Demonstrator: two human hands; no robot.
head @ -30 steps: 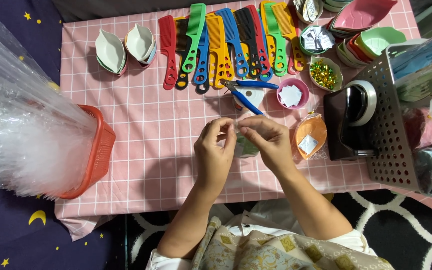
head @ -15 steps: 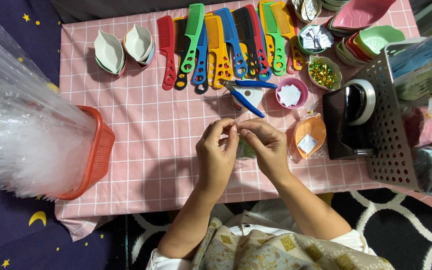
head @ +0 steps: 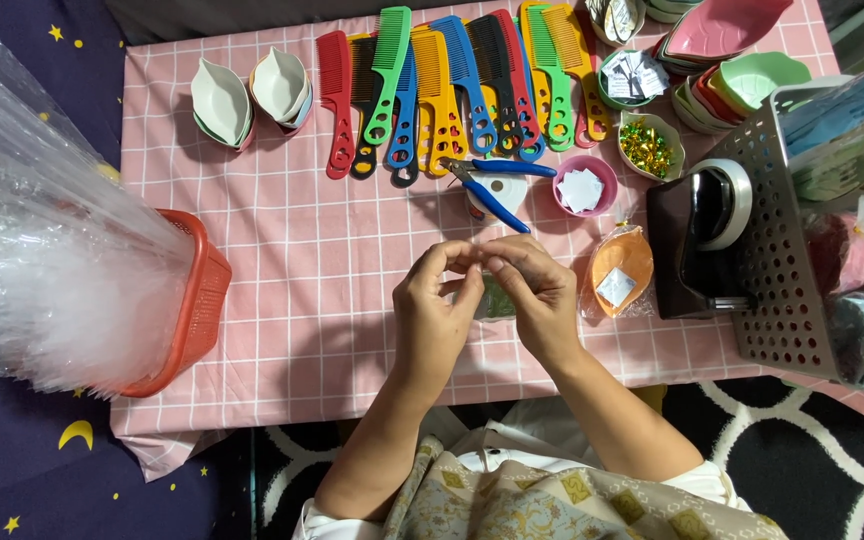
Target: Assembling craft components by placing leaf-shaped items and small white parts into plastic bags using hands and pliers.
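Cataloguing what lies before us: a desk (head: pixel 282 270) under pink cloth with a white grid, soft and slightly creased at its hanging edge.

Item, hands: our left hand (head: pixel 435 318) and right hand (head: pixel 534 300) meet above the middle of the desk, fingertips pinched together on something small at the point of contact; we cannot tell what it is. Both wrists bend inward, forearms rising from the bottom edge. Beneath and between the hands lies a small green packet (head: pixel 497 298), mostly hidden.

Item, tools: blue-handled pliers (head: pixel 492 185), laid across a small white bowl (head: pixel 500 195), just beyond the fingertips.

Item, combs (head: pixel 452 90): a fanned row of hard plastic, wide-toothed, in red, green, blue, orange and black, with holed handles.

Item, dishes: leaf-shaped white dishes (head: pixel 247 95), stacked, glossy; a pink round cup (head: pixel 584 186) holding white paper squares; an orange leaf-shaped dish (head: pixel 620 272) in clear wrap near our right hand; a dish of gold and green foil bits (head: pixel 649 148).

Item, containers: a red plastic basket (head: pixel 197 305) stuffed with crinkled clear cellophane (head: pixel 42 250); a grey perforated metal basket (head: pixel 782 270) at the right edge.
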